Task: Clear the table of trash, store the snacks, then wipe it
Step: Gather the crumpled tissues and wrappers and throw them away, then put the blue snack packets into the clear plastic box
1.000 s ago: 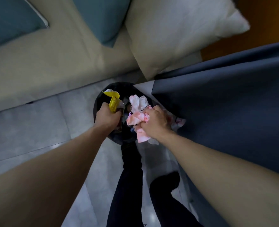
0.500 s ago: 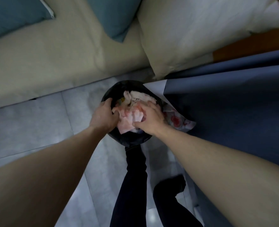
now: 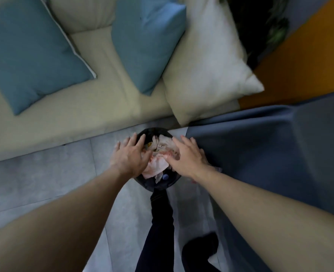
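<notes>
Both hands hang palm-down over a black bin (image 3: pixel 158 186) that stands on the grey tiled floor (image 3: pixel 44 173). The left hand (image 3: pixel 130 157) covers the bin's left rim, its fingers (image 3: pixel 131 139) spread and straight, gripping nothing. The right hand (image 3: pixel 187 156) is over the right side, fingers (image 3: pixel 179 141) likewise splayed and empty, the thumb reaching toward the middle. Between and under the two hands lies the trash (image 3: pixel 158 163): crumpled white and pink paper heaped in the bin, filling it to about rim height, with a scrap of yellow (image 3: pixel 149 144) showing near the far side and a small blue round piece (image 3: pixel 165 177) at the near edge. Whether the palms touch the paper cannot be told; they are just above it at most. A dark blue cloth (image 3: pixel 260 154) drapes from the right, its pale edge close against the bin's right side. Beyond the bin runs a cream sofa (image 3: pixel 83 118) carrying two blue cushions (image 3: pixel 31 54) and a white cushion (image 3: pixel 207 71). An orange surface (image 3: pixel 299 61) shows at the upper right. The person's dark trouser legs (image 3: pixel 160 228) stand just below the bin. The view is somewhat blurred.
</notes>
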### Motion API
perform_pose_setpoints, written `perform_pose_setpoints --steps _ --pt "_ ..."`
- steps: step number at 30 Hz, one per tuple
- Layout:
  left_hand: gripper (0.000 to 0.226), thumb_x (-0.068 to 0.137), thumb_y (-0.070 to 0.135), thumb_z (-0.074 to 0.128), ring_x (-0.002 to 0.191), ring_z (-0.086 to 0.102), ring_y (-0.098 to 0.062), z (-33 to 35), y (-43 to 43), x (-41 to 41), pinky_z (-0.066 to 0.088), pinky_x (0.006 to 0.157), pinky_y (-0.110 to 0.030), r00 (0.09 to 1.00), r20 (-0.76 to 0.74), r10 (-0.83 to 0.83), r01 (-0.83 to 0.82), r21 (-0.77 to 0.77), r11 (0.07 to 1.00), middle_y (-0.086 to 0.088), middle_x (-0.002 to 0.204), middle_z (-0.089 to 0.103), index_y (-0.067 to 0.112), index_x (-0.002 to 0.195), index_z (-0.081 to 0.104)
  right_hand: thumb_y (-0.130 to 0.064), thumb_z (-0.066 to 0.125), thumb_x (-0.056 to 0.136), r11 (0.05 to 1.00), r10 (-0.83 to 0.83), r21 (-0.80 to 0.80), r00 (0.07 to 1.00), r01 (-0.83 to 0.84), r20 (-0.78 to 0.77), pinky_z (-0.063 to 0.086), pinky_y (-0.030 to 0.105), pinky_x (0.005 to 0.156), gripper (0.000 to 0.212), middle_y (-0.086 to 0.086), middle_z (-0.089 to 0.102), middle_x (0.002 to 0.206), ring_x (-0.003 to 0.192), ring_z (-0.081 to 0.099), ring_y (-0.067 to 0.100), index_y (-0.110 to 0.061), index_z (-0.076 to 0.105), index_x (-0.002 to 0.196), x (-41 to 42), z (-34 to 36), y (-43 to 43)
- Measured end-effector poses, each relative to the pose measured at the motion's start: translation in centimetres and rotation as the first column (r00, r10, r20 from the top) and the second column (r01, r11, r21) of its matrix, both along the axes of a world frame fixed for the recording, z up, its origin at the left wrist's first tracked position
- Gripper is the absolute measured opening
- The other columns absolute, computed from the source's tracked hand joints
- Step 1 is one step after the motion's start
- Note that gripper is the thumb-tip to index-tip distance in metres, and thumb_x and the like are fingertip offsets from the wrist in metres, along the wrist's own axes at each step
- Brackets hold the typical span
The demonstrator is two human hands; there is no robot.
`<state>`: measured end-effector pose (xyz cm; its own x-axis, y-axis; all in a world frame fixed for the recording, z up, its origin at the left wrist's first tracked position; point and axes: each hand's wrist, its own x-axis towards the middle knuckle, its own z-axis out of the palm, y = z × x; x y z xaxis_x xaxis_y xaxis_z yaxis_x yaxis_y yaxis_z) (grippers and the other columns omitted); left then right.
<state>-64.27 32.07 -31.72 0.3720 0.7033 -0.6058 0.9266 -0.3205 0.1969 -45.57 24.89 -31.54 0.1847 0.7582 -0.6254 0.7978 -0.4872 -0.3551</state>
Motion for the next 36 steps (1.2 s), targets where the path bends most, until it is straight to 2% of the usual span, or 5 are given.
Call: perform_pose_setpoints --steps 5,15,24,31,36 --pt "0.069 0.100 0.057 0.027 0.153 0.008 -0.023 8.2 0.0 1.8 0.007 0.124 -0.046 1.000 0.016 -0.006 0.005 0.093 0.996 -0.003 0.167 0.007 0.026 0.160 0.008 -0.061 0.048 0.093 0.997 0.034 0.073 0.999 -0.035 0.013 0.009 0.058 0.120 0.075 -0.004 0.010 0.166 0.153 0.001 0.026 -0.032 0.022 0.156 1.4 8.2 0.0" --pt "0.070 0.100 0.057 0.029 0.152 0.012 -0.026 23.7 -1.2 7.4 0.011 0.123 -0.048 0.992 0.081 -0.092 0.066 0.276 0.959 -0.005 0.167 0.010 0.026 0.159 0.010 -0.065 0.035 0.096 0.954 0.023 0.292 0.991 -0.061 0.133 0.010 0.054 0.120 0.072 0.001 0.017 0.165 0.151 0.009 0.028 -0.026 0.028 0.156 6.2 23.7 -2.4" --pt "0.067 0.101 0.054 0.028 0.153 0.011 -0.027 34.2 -6.6 15.4 0.011 0.123 -0.047 0.943 0.182 -0.278 0.187 0.402 0.896 -0.007 0.166 0.012 0.025 0.159 0.011 -0.064 0.032 0.098 0.913 -0.150 0.402 0.975 0.074 0.162 0.007 0.054 0.121 0.068 -0.002 0.015 0.166 0.152 0.007 0.026 -0.028 0.026 0.156 12.6 33.2 -11.2" --pt "0.068 0.101 0.055 0.028 0.152 0.012 -0.025 37.9 -12.7 23.3 0.012 0.123 -0.046 0.862 0.207 -0.462 0.348 0.422 0.837 -0.006 0.166 0.012 0.025 0.159 0.010 -0.070 0.027 0.097 0.884 -0.327 0.399 0.932 0.243 0.156 0.005 0.057 0.121 0.072 -0.005 0.010 0.166 0.153 0.002 0.024 -0.030 0.021 0.157 18.1 36.8 -20.1" --pt "0.070 0.101 0.058 0.027 0.152 0.012 -0.027 39.5 -18.0 29.4 0.012 0.123 -0.046 0.796 0.179 -0.579 0.464 0.435 0.772 -0.004 0.167 0.009 0.027 0.160 0.007 -0.070 0.027 0.096 0.827 -0.470 0.433 0.863 0.358 0.185 0.008 0.061 0.119 0.073 -0.004 0.013 0.166 0.153 0.005 0.026 -0.030 0.024 0.156 21.9 38.4 -27.6"
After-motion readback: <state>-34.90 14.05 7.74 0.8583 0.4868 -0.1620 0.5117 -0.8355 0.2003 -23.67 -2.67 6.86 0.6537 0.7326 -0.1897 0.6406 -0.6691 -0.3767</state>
